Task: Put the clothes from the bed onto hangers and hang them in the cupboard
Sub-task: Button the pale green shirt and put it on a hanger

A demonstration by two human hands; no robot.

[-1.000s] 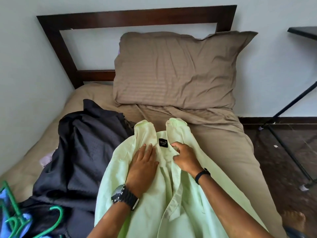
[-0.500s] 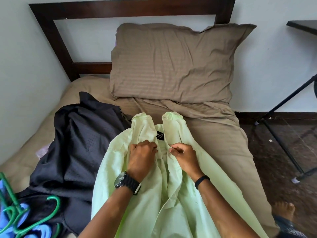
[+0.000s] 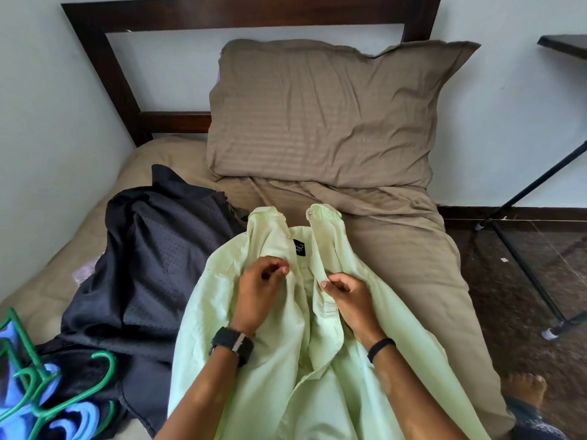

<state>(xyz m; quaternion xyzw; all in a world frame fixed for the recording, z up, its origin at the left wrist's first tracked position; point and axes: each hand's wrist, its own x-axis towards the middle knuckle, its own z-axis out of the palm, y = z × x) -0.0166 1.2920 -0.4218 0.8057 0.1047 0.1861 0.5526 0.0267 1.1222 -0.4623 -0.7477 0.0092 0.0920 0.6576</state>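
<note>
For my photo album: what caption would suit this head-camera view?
Both hands, left hand and right hand, grip a pale green shirt on the bed.

The green hangers (image 3: pixel 47 385) are cut off at the left edge; the shirt label (image 3: pixel 300 248) is unreadable.

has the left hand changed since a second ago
Yes. The left hand lay flat on the light green shirt beside its black label; now its fingers are curled, pinching the fabric at the same spot by the label.
</note>
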